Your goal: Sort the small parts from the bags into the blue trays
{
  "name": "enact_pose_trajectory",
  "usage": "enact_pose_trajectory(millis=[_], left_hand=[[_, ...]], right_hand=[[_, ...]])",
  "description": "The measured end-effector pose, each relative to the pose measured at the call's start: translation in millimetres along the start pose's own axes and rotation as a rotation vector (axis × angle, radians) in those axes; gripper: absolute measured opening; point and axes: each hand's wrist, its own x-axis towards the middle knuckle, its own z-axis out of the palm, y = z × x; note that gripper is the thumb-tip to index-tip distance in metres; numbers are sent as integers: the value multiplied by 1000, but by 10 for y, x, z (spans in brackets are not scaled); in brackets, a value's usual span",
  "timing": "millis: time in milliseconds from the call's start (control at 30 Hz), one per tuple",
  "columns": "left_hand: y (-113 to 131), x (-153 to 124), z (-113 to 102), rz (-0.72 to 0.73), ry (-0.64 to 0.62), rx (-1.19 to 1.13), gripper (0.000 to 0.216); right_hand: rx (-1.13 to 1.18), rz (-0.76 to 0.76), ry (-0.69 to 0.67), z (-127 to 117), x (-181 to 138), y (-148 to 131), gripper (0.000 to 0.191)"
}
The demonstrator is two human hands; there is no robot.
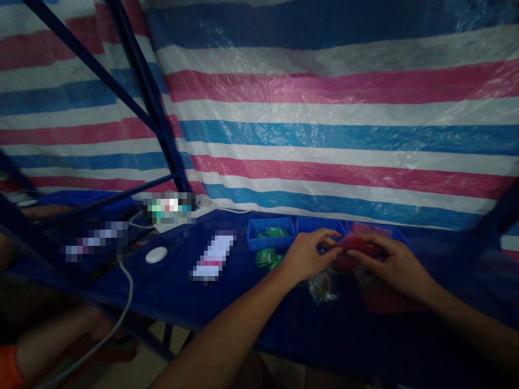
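My right hand (385, 265) pinches a translucent red plastic bag (359, 244) between thumb and fingers, above the front of the blue bins. My left hand (310, 253) has its thumb and fingertips closed at the left edge of the same bag. Under my hands lie a clear plastic packet (323, 287) with something unclear inside and a larger red plastic piece (385, 300), partly covered by my right hand. Beside my left wrist, small green packets (266, 258) rest on the table.
Three blue bins stand along the back: the left bin (251, 237) holds green packets, the middle bin (320, 221) is partly hidden, the right bin (401, 237) has red plastic. Left are a blurred phone (214, 256), a white round object (156, 255), a cable (130, 292) and another person's arm (57, 335).
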Motion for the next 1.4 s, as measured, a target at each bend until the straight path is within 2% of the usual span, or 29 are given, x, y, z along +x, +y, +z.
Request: enact_pose_trajectory(millis=[100,267,367,433,500,567,667,800,933,1000,1133,1200,1300,1400], left_hand=[[-32,8,8,-7,-10,7,31],[-61,10,15,29,-6,-25,38],[-57,8,0,97,62,50,39],[-36,2,-11,188,83,161,34],[-7,-10,-6,277,33,235,33],[18,-24,16,312,-30,255,42],[32,-44,52,279,-69,279,57],[19,-45,39,261,-38,278,38],[25,-17,-4,244,11,228,29],[47,-7,-16,223,20,194,31],[106,-25,-23,143,28,104,39],[123,-41,-20,95,10,66,43],[117,-45,-8,73,-17,-5,46],[96,-20,-6,112,76,-25,46]], right_hand=[[15,23,-7,-5,8,5,34],[173,99,105,-14,19,-21,42],[322,136,121,-4,19,-61,53],[329,124,170,6,12,-79,50],[279,94,228,23,-2,-93,47],[277,85,222,49,-22,-115,49],[382,99,132,95,-58,-178,51],[446,137,65,104,-87,-263,45],[472,129,43,63,-83,-264,51],[428,122,61,47,-71,-242,54],[291,89,187,42,-39,-186,58],[280,105,175,51,-32,-151,62],[313,144,122,65,-36,-102,46],[333,168,150,53,-32,-81,31]])
